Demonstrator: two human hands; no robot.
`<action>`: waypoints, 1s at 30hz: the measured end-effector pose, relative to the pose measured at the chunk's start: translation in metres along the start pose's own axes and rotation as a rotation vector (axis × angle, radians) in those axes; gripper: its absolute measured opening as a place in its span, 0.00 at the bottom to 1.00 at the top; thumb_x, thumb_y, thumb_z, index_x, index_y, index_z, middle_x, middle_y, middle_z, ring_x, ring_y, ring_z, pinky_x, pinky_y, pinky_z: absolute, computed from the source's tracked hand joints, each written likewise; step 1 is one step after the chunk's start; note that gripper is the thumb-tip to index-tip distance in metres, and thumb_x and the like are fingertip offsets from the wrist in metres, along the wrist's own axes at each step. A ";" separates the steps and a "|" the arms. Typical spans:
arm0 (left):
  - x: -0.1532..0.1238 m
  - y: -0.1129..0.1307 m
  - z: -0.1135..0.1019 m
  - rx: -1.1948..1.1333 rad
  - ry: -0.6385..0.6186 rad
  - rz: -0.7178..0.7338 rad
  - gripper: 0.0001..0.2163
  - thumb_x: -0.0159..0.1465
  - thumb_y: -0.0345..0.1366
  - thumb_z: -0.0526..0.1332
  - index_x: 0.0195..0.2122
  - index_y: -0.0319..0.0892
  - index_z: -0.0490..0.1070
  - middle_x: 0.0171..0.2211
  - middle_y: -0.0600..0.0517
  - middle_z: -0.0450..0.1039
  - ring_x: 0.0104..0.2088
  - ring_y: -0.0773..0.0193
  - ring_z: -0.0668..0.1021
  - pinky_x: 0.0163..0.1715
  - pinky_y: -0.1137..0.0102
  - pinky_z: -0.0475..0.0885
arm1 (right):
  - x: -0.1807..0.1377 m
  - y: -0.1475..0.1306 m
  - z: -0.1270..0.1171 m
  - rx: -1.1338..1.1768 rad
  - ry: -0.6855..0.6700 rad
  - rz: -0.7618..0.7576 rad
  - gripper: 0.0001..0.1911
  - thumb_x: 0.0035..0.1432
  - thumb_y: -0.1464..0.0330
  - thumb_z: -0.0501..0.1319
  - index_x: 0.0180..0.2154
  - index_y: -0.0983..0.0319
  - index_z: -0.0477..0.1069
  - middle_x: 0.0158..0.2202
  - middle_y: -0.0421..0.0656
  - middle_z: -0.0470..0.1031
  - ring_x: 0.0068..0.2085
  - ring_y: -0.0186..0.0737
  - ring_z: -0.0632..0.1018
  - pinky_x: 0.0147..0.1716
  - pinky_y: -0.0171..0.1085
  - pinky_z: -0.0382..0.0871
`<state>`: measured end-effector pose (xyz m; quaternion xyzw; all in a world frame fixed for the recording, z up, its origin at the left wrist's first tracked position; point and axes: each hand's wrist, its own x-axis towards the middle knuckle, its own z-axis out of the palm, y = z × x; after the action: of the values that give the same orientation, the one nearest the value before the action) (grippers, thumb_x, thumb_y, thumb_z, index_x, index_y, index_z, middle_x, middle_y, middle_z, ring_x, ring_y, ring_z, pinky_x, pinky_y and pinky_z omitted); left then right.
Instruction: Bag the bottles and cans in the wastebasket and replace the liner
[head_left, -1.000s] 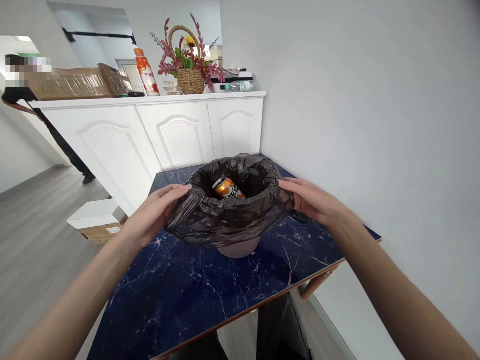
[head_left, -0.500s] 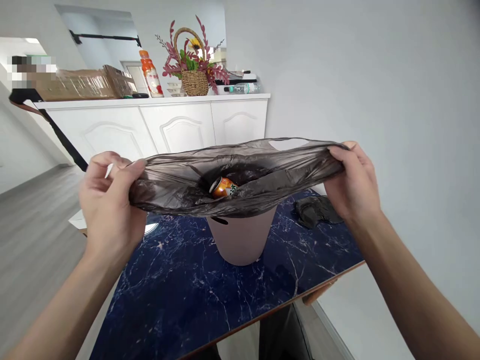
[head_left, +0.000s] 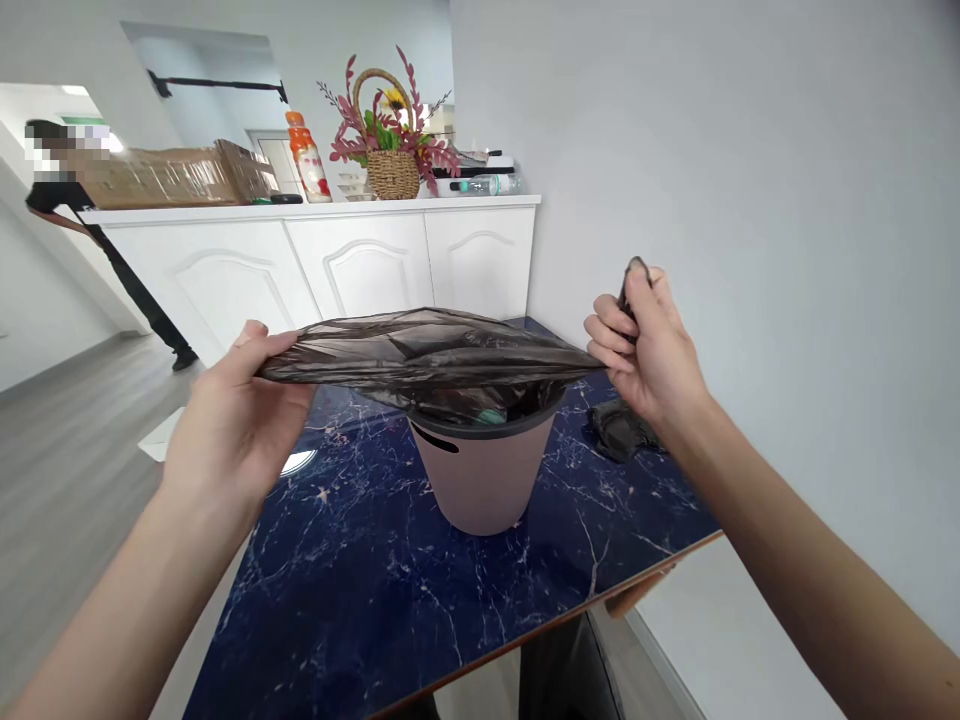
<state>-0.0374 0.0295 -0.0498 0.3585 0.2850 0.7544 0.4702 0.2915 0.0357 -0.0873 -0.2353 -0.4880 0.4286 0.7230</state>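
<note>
A thin black garbage bag [head_left: 435, 360] is stretched sideways above a pinkish trash can [head_left: 484, 485], its lower part still inside the dark rim. My left hand [head_left: 244, 410] pinches one end of the bag's mouth between thumb and fingers. At the other end, my right hand [head_left: 645, 345] is closed in a fist around the gathered plastic, and a tuft pokes out above the thumb. The mouth is drawn nearly flat, so most of the contents are hidden. Something greenish shows dimly through the plastic near the rim.
The can stands on a blue marble-patterned table [head_left: 337, 600]. Crumpled black plastic [head_left: 619, 430] lies at its right. Behind is a white cabinet [head_left: 360, 260] bearing a flower basket [head_left: 393, 172], an orange-capped bottle [head_left: 307, 160] and a cardboard box [head_left: 172, 178]. A person [head_left: 112, 250] stands at far left.
My right hand has moved left and turned upward, gathering its end of the bag into a fist. The bag's mouth has narrowed, hiding the orange can. My left hand keeps its pinch.
</note>
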 end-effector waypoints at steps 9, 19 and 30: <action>0.008 -0.001 0.018 -0.048 -0.034 -0.027 0.14 0.62 0.14 0.59 0.29 0.41 0.64 0.27 0.55 0.66 0.31 0.71 0.74 0.41 0.74 0.78 | 0.010 0.000 0.012 -0.588 -0.023 -0.036 0.20 0.59 0.59 0.76 0.47 0.55 0.72 0.37 0.38 0.73 0.37 0.37 0.74 0.37 0.37 0.70; 0.003 0.002 0.028 0.060 0.041 -0.125 0.15 0.54 0.14 0.65 0.30 0.42 0.66 0.24 0.57 0.64 0.25 0.72 0.68 0.23 0.76 0.64 | 0.007 0.000 0.023 -0.406 -0.267 0.024 0.25 0.69 0.40 0.59 0.49 0.52 0.75 0.25 0.32 0.55 0.24 0.34 0.62 0.32 0.38 0.71; -0.021 -0.013 0.077 0.359 -0.361 0.247 0.10 0.59 0.23 0.72 0.30 0.43 0.74 0.29 0.54 0.66 0.32 0.66 0.72 0.33 0.72 0.68 | 0.006 0.001 0.086 -0.527 -0.697 0.084 0.27 0.51 0.54 0.79 0.49 0.57 0.78 0.46 0.43 0.83 0.46 0.46 0.81 0.48 0.44 0.75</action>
<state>0.0376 0.0225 -0.0206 0.5966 0.2801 0.6675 0.3466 0.2143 0.0346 -0.0499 -0.2728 -0.7855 0.3723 0.4123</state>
